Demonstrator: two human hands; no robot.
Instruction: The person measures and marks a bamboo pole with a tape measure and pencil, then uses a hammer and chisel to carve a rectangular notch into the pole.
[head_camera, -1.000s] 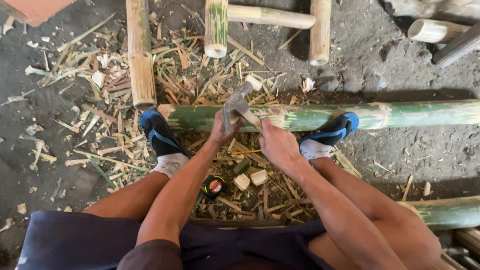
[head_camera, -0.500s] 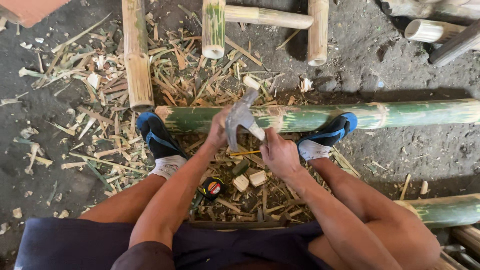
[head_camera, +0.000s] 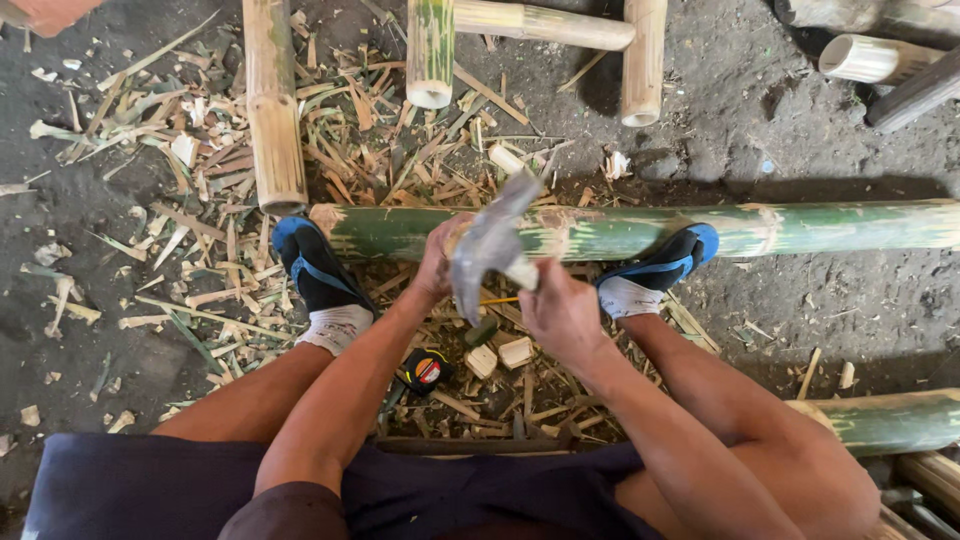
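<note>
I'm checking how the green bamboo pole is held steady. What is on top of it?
Both blue shoes press on the green bamboo pole. The left hand rests on it; the blurred blade in the right hand covers the spot beneath.

A dark, packed dirt floor (head_camera: 820, 300) fills the frame. Pale bamboo shavings (head_camera: 200, 180) litter the upper left and centre. Cut bamboo poles (head_camera: 275, 110) lie along the top edge, with more at the lower right (head_camera: 880, 420).

One head-worn camera looks steeply down, close over the lap, toward the ground (head_camera: 820, 300)
</note>
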